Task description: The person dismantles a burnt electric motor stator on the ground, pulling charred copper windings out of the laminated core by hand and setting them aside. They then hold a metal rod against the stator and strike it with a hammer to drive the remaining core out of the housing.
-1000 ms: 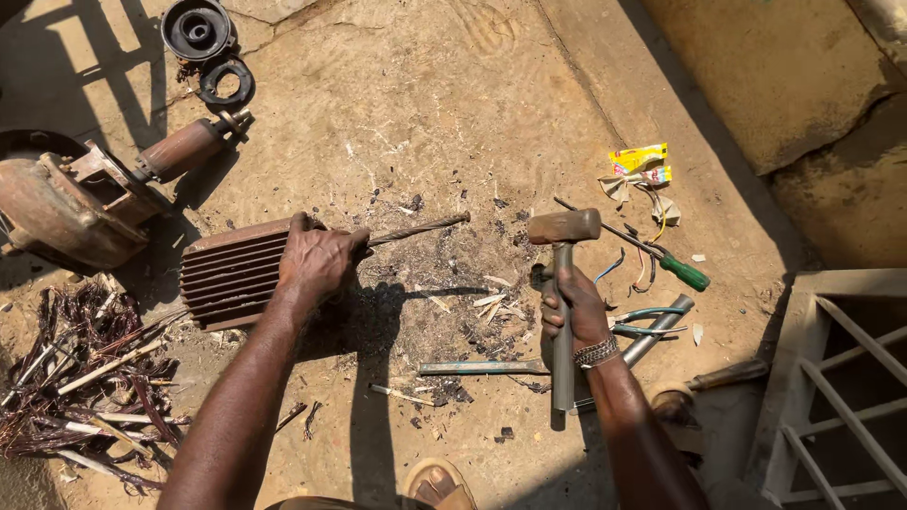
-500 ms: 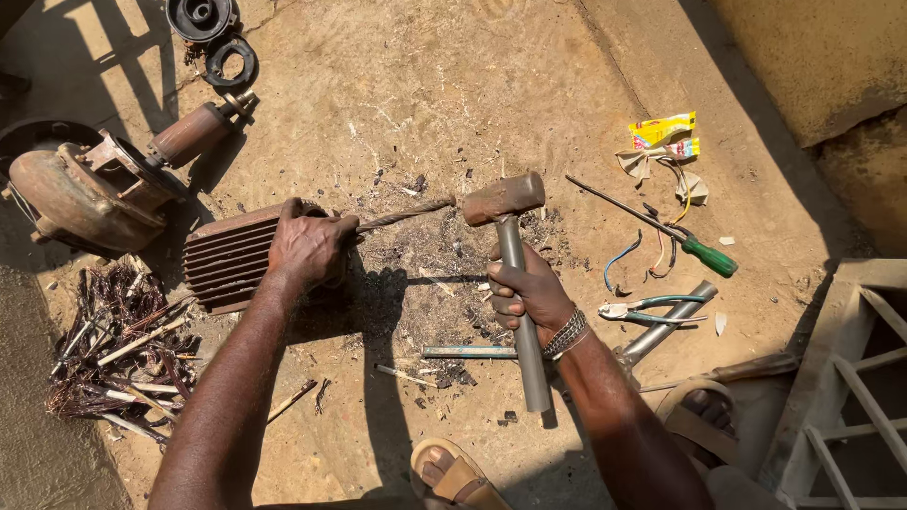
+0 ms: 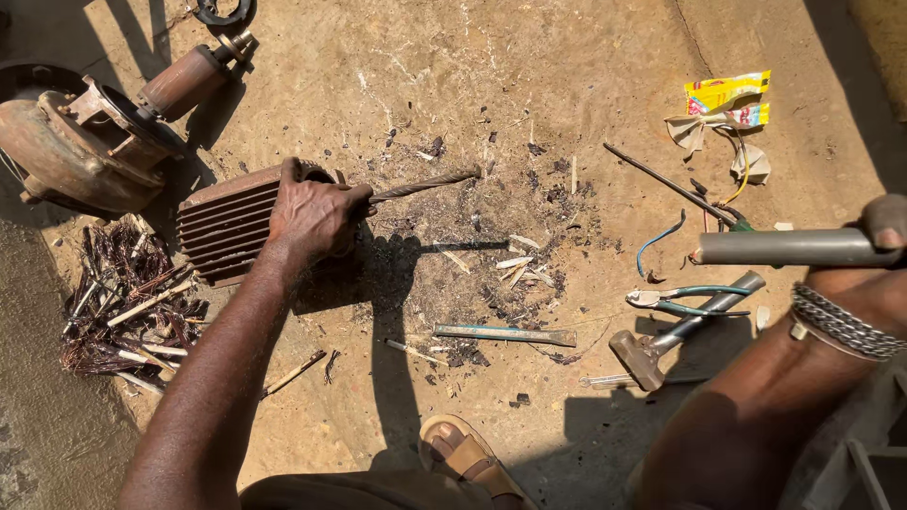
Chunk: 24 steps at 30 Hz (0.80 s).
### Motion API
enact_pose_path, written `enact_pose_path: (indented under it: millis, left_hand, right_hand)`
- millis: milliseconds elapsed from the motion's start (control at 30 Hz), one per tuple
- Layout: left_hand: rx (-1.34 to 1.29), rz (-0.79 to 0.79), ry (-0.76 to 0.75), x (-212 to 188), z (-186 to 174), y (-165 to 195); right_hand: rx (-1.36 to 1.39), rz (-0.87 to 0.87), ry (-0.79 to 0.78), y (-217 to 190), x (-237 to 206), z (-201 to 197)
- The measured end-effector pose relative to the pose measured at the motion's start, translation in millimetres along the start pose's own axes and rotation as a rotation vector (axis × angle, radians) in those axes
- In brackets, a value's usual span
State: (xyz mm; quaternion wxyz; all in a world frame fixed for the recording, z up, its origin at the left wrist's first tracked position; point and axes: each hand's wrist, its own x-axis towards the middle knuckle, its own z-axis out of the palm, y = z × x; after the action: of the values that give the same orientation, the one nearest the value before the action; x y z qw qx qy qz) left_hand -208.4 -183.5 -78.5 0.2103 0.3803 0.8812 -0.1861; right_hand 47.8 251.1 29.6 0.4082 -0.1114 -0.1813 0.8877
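holding a twisted rod (image 3: 423, 185) against the ribbed motor (image 3: 227, 225), the left hand (image 3: 312, 215) grips tight. the right hand (image 3: 883, 231) grips a grey handle (image 3: 789, 247), raised off to the side. copper wire (image 3: 123, 297) already lies pulled out beside the motor, but more looks stuck inside.

Upper left: a rusty motor end housing (image 3: 66, 151) with a brown cylindrical part (image 3: 184, 80) beside it. Lower left — a heap of stripped copper wire (image 3: 123, 297). Centre ground: a flat chisel (image 3: 505, 334) amid dark debris. Right of that, pliers (image 3: 680, 300) just beside a second hammer (image 3: 680, 331), a green-handled screwdriver (image 3: 675, 187) (tip pointing up-left), and a yellow wrapper (image 3: 727, 94).
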Motion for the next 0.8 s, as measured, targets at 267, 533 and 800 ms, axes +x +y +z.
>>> enact_pose_path:
  millis: [267,533,800]
  left_hand:
    - [0.066,-0.046,-0.073,-3.6,-16.7,-6.8]
    - [-0.007,-0.056,-0.111,-0.9,-24.5,-3.8]
    - [-0.087,-0.037,-0.038,-4.1,-17.3,-8.2]
  right_hand:
    - [-0.199,1.137,0.019,112.7,-74.9,-75.5]
    - [-0.260,0.335,-0.136,-60.1,25.8,-108.3]
    - [-0.267,0.910,-0.117,142.8,-48.4,-42.4]
